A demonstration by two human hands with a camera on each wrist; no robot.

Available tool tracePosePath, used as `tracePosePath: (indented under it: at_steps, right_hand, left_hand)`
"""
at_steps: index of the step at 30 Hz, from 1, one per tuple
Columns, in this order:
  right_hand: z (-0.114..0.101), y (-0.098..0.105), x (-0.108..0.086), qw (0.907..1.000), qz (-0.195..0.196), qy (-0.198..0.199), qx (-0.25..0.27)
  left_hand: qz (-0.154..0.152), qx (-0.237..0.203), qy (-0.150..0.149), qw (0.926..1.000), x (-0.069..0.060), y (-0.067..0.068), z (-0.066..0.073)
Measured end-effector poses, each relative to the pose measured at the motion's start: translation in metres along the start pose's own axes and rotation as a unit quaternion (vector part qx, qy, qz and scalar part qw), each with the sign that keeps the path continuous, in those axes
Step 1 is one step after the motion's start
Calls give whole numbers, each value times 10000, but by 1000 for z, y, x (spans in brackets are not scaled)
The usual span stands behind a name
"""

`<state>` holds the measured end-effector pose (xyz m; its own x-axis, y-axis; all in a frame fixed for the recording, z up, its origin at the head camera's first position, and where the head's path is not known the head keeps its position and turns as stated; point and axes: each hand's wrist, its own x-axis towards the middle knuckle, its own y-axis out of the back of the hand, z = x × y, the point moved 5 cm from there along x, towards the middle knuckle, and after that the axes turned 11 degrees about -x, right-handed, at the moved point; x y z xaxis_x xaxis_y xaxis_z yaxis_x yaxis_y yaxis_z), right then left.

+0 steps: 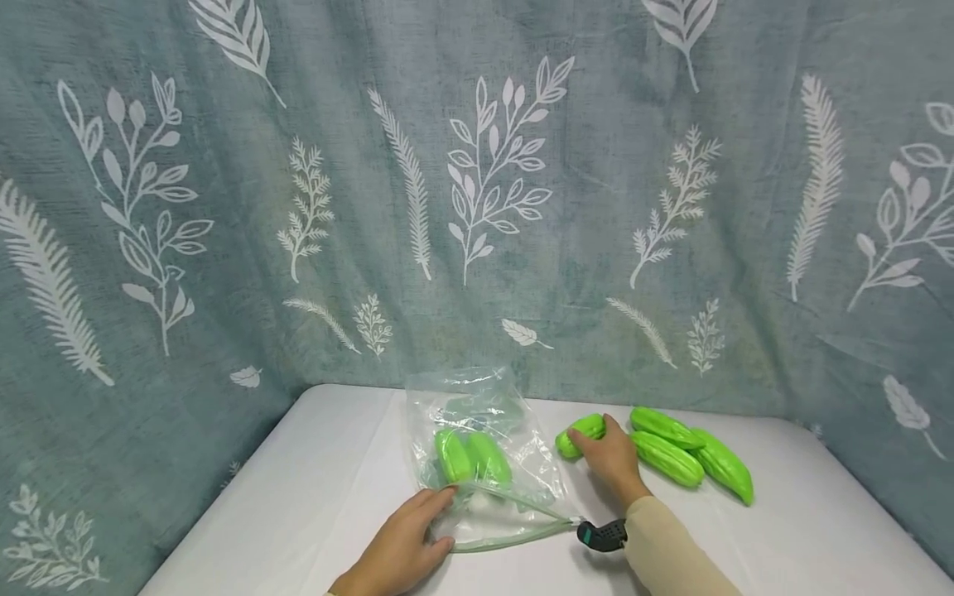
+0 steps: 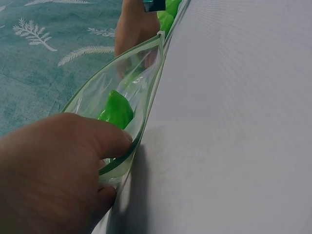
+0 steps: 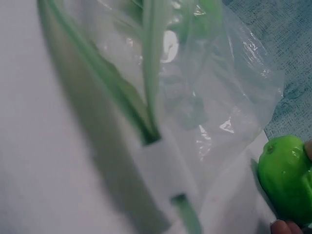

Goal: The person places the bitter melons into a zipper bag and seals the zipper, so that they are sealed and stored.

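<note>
A clear zip bag (image 1: 532, 497) with a green-edged mouth lies on the table, its mouth toward me and spread apart. Inside it are two bright green toy cucumbers (image 1: 489, 460), side by side. My left hand (image 1: 402, 542) holds the bag's left corner, a finger over the rim and the thumb outside. To the right of the bag, my right hand (image 1: 613, 459) grips another green cucumber (image 1: 570, 444) between thumb and fingers. In the right wrist view only the rounded end of this cucumber (image 3: 285, 175) and some fingertips (image 3: 282, 227) show. The white zip slider (image 3: 165, 168) sits at the mouth's right end.
Three more green cucumbers (image 1: 668, 460) lie close together right of my right hand. A black wrist device (image 1: 602, 535) hangs by my right sleeve, near the slider. The white table (image 1: 328, 463) ends at a leaf-patterned curtain (image 1: 581, 348) behind and at the sides.
</note>
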<state>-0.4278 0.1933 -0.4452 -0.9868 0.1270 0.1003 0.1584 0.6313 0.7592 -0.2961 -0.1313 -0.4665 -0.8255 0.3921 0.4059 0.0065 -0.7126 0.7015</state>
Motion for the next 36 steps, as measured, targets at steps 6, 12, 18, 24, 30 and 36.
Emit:
tracePosePath:
  at_steps: [6,12,18,24,30,36]
  right_hand:
    - [-3,-1,2,9992,173,207,298]
    - [2,-6,0,9972,161,428,597]
    - [7,-7,-3,9937,167,526,977]
    - [7,-13,-4,9849,69,494,1660]
    - [7,-13,-10,9766,25,419,2110]
    - [7,-10,-12,9744,62,446,2205]
  left_hand:
    - [64,108,-78,9999,2,3,1]
    - [23,94,-80,9999,0,1,0]
    - [66,81,-251,9996,-1,1,2]
    - [102,96,-181,9997,-4,1,1]
    - [6,31,-10,10000,-5,0,-2]
    - [34,81,-110,9999,-3,0,0]
